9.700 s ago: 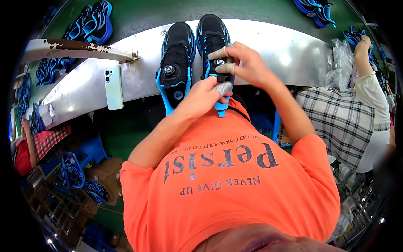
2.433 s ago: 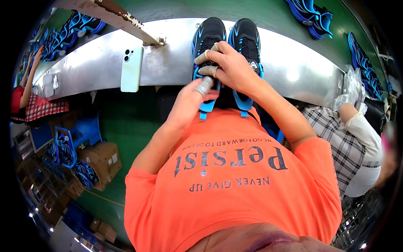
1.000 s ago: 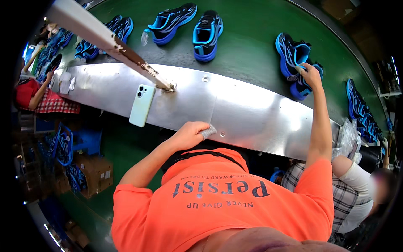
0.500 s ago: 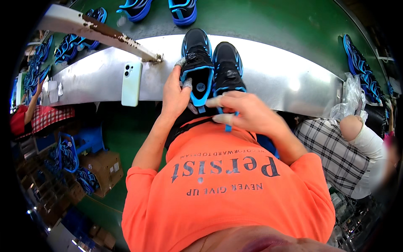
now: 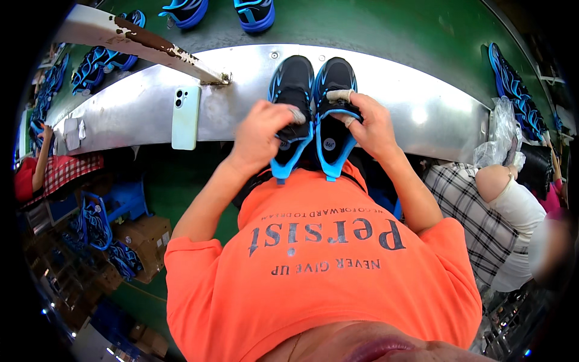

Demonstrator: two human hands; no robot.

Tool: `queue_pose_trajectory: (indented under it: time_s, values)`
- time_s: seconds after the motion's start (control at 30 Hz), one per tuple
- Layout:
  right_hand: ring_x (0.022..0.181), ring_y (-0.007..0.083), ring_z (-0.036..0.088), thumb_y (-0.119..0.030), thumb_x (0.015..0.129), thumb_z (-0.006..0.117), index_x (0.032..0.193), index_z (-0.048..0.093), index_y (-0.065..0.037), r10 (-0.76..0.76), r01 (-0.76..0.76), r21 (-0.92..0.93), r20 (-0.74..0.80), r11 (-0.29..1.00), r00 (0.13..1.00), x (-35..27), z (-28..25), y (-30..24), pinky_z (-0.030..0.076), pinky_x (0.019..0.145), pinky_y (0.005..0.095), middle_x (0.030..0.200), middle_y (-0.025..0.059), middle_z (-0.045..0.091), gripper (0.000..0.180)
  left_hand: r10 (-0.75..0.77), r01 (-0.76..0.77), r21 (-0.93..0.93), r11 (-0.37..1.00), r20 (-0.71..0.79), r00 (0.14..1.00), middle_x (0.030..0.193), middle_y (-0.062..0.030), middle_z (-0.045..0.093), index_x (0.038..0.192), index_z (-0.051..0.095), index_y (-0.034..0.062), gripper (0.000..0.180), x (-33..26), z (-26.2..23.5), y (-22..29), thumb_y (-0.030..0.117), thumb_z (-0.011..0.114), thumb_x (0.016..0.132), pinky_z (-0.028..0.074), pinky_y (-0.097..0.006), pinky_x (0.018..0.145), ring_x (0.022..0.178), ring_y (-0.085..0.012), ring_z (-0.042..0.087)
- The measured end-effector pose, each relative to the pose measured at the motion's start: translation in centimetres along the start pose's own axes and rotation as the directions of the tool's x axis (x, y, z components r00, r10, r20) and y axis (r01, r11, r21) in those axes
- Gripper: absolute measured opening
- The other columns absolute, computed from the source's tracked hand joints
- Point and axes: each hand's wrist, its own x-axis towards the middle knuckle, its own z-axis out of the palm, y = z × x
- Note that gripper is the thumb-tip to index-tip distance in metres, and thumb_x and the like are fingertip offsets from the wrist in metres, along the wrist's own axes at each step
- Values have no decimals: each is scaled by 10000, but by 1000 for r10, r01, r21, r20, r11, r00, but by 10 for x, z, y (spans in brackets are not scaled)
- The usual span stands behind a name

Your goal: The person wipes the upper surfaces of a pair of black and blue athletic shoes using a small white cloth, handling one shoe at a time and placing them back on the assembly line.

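A pair of black sneakers with bright blue trim rests side by side, toes pointing away, on the metal ledge, heels reaching my waist. On the left sneaker [image 5: 294, 72], my left hand [image 5: 256, 136] is closed at the tongue and lace area, its fingers partly hiding the collar. My right hand [image 5: 375, 123] grips the right sneaker [image 5: 335, 72] at the tongue, one covered finger across the laces and the thumb at the opening. Pale covers wrap some fingertips. Round labels show on both insoles, and a blue pull tab stands at each heel.
A pale green phone [image 5: 186, 117] lies on the metal ledge [image 5: 422, 111] at left, near a rusty white post [image 5: 151, 45]. More sneakers [image 5: 254, 13] stand on the green conveyor belt [image 5: 362, 24]. People sit on both sides; clear plastic [image 5: 499, 136] lies at right.
The sneakers now sit level, the left one drawn nearer to me. My left hand moved from its collar to its tongue. My right hand went from the heels up to the right sneaker's tongue.
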Motion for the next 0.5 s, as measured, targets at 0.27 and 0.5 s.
queue_pose_trajectory:
  time_s: [0.27, 0.5]
  values:
    - [968, 325, 566, 26, 702, 700, 1116, 649, -119, -258, 238, -317, -24, 918, 966, -12, 5, -17, 505, 839, 382, 1138, 127, 561, 442, 105, -116, 199, 973, 64, 992, 1161, -66, 585, 976, 622, 78, 486, 10, 2, 18, -56, 720, 518, 484, -370, 804, 947, -298, 538]
    - [1131, 349, 551, 100, 655, 623, 1039, 659, -58, -346, 332, -255, -12, 908, 938, -23, -1, 10, 495, 924, 396, 1185, 155, 573, 416, 175, -194, 296, 935, 90, 980, 1168, -67, 595, 898, 650, 63, 233, 2, 9, 13, 52, 665, 667, 478, -396, 795, 990, -299, 526]
